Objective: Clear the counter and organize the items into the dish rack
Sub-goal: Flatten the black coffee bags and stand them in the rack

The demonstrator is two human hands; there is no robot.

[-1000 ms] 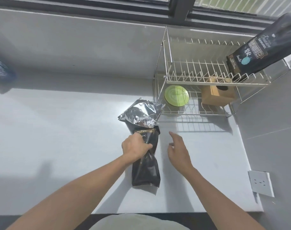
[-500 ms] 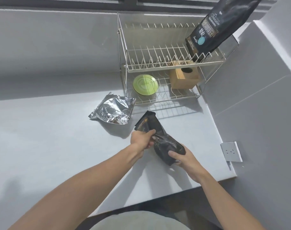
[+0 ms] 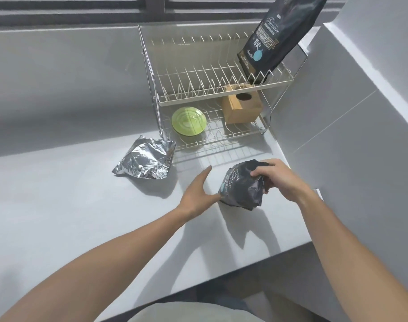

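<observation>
The right hand (image 3: 280, 182) holds a small black bag (image 3: 241, 188), with its fingers (image 3: 260, 174) wrapped tight on the top of the bag. The bag is lifted a little above the grey counter (image 3: 70, 217), near the front of the dish rack (image 3: 221, 94). The left hand (image 3: 196, 194) is flat with its fingers apart, and its thumb touches the bottom of the black bag. A shiny silver bag (image 3: 147, 162) lies on the counter, just beside the left leg of the rack. In the rack's bottom shelf sit a green plate (image 3: 189, 121) and a brown box (image 3: 242, 106). A big dark bag (image 3: 275, 36) stands tilted in the top shelf, at the right end.
</observation>
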